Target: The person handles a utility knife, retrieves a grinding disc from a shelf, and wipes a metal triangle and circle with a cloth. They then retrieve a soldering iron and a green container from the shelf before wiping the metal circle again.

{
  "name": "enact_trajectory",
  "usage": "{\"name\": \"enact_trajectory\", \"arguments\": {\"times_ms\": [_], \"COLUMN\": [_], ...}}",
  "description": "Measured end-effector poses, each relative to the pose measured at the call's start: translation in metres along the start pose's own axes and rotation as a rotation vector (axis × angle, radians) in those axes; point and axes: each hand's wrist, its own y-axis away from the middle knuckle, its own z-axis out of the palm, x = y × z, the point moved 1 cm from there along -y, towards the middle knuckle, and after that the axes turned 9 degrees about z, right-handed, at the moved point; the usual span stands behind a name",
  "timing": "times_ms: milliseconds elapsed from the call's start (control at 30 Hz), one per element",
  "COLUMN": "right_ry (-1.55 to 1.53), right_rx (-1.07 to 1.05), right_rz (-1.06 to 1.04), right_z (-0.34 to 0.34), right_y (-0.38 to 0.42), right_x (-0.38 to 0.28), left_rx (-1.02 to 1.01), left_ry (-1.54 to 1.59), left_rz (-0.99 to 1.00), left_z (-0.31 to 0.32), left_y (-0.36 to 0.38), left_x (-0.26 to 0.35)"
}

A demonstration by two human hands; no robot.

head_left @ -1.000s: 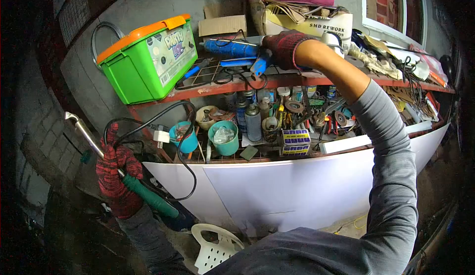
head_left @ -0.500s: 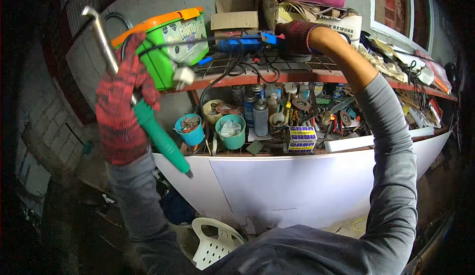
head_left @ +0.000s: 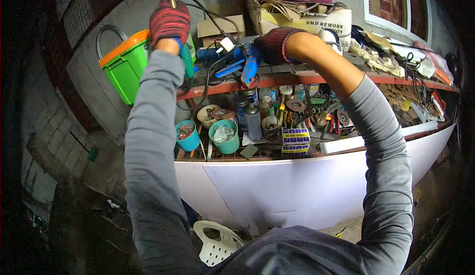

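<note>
My left hand (head_left: 169, 22), in a red and black glove, is closed around a green-handled tool (head_left: 187, 61) with a long metal shaft. The shaft points up and its tip is out of the frame. A black cord (head_left: 210, 15) loops from beside this hand to a white plug (head_left: 227, 44) hanging over the shelf. My right hand (head_left: 273, 46), gloved in dark red, is closed at the upper shelf on a blue-handled tool (head_left: 250, 65) that resembles a clamp; its fingers are partly hidden. Another blue object (head_left: 210, 54) lies just left of it.
A green tub (head_left: 121, 79) with an orange lid stands left on the red-edged shelf (head_left: 321, 70). A white and yellow box (head_left: 326, 20) is behind my right hand. Below are teal cups (head_left: 225, 139), spray cans (head_left: 253, 122) and a purple-yellow box (head_left: 295, 141). A white chair (head_left: 217, 243) stands below.
My left hand has moved up and right with the green-handled tool, whose shaft now points more upright. The plug has swung right. The blue-handled tool at my right hand has turned downward.
</note>
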Motion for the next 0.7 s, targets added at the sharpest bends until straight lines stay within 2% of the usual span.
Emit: {"name": "enact_trajectory", "arguments": {"times_ms": [33,233,300,333,400,433,500,567,600,633,667,700], "right_ry": [0.040,0.098,0.114,0.114,0.123,0.136,0.185,0.196,0.075,0.072,0.092,0.111], "right_rx": [-0.059,-0.001,0.073,0.056,0.068,0.083,0.067,0.051,0.069,0.062,0.187,0.310], "right_rz": [0.002,0.028,0.045,0.051,0.065,0.073,0.131,0.053,0.059,0.055,0.051,0.042], "right_z": [0.000,-0.011,-0.010,-0.007,-0.005,-0.004,-0.014,-0.026,-0.030,-0.031,-0.033,-0.035], "right_y": [-0.002,0.030,0.035,0.033,0.027,0.025,0.026,0.032,0.035,0.040,0.046,0.055], "right_x": [0.000,-0.010,-0.014,-0.014,-0.006,-0.005,-0.009,-0.005,-0.002,0.001,0.005,0.009], "left_rx": [-0.070,-0.248,-0.483,-0.489,-1.003,-1.011,-1.110,-1.041,-1.024,-1.000,-0.913,-0.787], "left_ry": [-0.075,-0.287,-0.409,-0.406,-0.351,-0.348,-0.328,-0.231,-0.230,-0.153,-0.197,-0.235], "left_rz": [-0.128,-0.143,-0.093,-0.089,-0.010,-0.001,0.224,0.215,0.139,0.168,0.312,0.285], "left_z": [0.021,0.119,0.134,0.145,0.177,0.164,0.123,0.132,0.102,0.078,0.065,0.048], "left_y": [-0.002,0.034,0.057,0.059,0.059,0.053,0.040,0.029,0.022,0.021,0.026,0.030], "left_x": [-0.002,-0.022,-0.033,-0.044,-0.076,-0.066,-0.033,-0.064,-0.041,-0.029,-0.031,-0.022]}}
